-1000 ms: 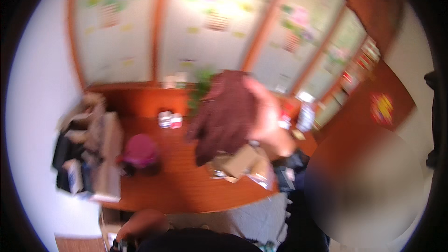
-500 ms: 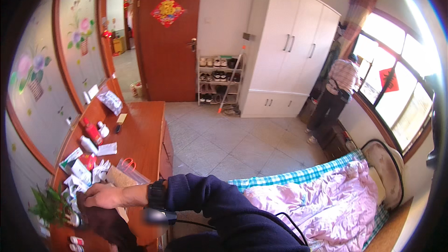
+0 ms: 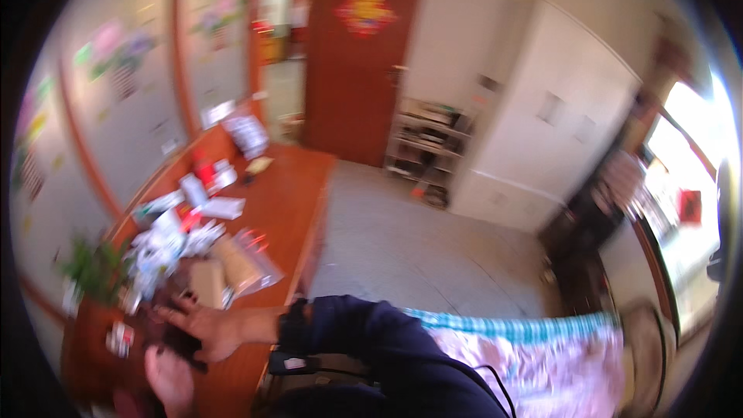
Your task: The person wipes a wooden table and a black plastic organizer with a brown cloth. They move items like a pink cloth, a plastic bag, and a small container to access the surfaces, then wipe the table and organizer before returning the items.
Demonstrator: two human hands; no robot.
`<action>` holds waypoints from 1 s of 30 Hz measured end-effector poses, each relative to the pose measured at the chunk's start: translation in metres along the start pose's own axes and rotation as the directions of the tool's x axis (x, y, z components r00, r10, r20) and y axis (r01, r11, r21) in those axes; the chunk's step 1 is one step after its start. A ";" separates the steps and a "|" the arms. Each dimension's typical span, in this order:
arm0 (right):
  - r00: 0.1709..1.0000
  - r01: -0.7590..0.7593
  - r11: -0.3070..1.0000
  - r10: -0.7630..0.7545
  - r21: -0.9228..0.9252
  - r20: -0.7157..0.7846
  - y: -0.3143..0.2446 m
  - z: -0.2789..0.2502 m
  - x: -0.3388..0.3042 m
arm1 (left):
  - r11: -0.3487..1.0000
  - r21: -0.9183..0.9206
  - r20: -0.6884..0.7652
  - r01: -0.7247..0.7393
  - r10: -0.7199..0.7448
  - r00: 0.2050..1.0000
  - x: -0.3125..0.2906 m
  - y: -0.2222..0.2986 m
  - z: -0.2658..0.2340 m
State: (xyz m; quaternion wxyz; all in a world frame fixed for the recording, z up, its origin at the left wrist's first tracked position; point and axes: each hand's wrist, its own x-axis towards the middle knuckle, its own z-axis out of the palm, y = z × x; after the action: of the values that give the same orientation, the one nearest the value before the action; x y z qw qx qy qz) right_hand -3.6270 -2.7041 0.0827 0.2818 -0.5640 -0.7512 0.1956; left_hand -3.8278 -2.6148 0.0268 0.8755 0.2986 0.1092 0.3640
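Observation:
My right hand (image 3: 213, 333), a dark band on its wrist, reaches across the wooden table (image 3: 286, 193). Its fingers look spread over a dark brown soft piece (image 3: 174, 338), perhaps cloth or a bag; blur hides its kind. Lower left, close by, my left hand (image 3: 169, 381) shows with its fingers smeared by motion. Beyond the right hand lie a tan flat piece (image 3: 207, 282) and a clear bag (image 3: 259, 267) with red handles. Crumpled white plastic (image 3: 159, 251) is heaped on their left.
A potted plant (image 3: 93, 267) and a small white-and-red container (image 3: 120, 339) stand at the left. Red and white bottles (image 3: 205, 170) are farther back. The bed (image 3: 534, 368) is at the right. Another person (image 3: 607, 193) stands by the window, beyond a white wardrobe (image 3: 534, 124).
The view has swung, so the room sits farther right. My right hand has gone from curled on the dark brown piece to fingers spread over it. My left hand has come into view.

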 end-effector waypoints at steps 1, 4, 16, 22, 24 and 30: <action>0.997 0.065 0.998 -0.065 -0.007 -0.050 -0.009 0.015 0.017 | 0.995 0.047 0.037 -0.086 0.085 0.996 -0.011 0.004 -0.003; 0.973 0.228 0.971 -0.229 0.075 0.006 -0.025 0.054 0.062 | 0.881 0.473 -0.079 0.001 0.041 0.996 -0.051 0.023 -0.004; 0.842 -0.056 0.250 -0.509 0.967 0.180 -0.105 0.129 0.209 | 0.605 0.793 -0.116 -0.070 0.263 0.958 -0.278 0.160 0.008; 0.922 -0.137 0.401 -0.282 0.906 0.264 -0.128 0.111 0.299 | 0.415 0.910 -0.321 0.001 0.702 0.636 -0.377 0.209 0.022; 0.885 -0.234 0.316 -0.323 0.920 0.336 -0.138 0.109 0.332 | 0.328 0.942 -0.326 0.066 0.854 0.406 -0.391 0.219 0.030; 0.842 -0.324 0.332 -0.326 0.886 0.430 -0.185 0.119 0.410 | 0.015 0.807 -0.088 0.590 0.991 0.096 -0.418 0.275 0.041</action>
State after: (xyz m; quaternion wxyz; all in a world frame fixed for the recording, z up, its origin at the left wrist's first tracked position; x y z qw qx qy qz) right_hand -3.9241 -2.3619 0.1879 0.3309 -0.2138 -0.5418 0.7424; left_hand -4.2653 -2.7734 0.2138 -0.0424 0.4802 0.7285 0.4867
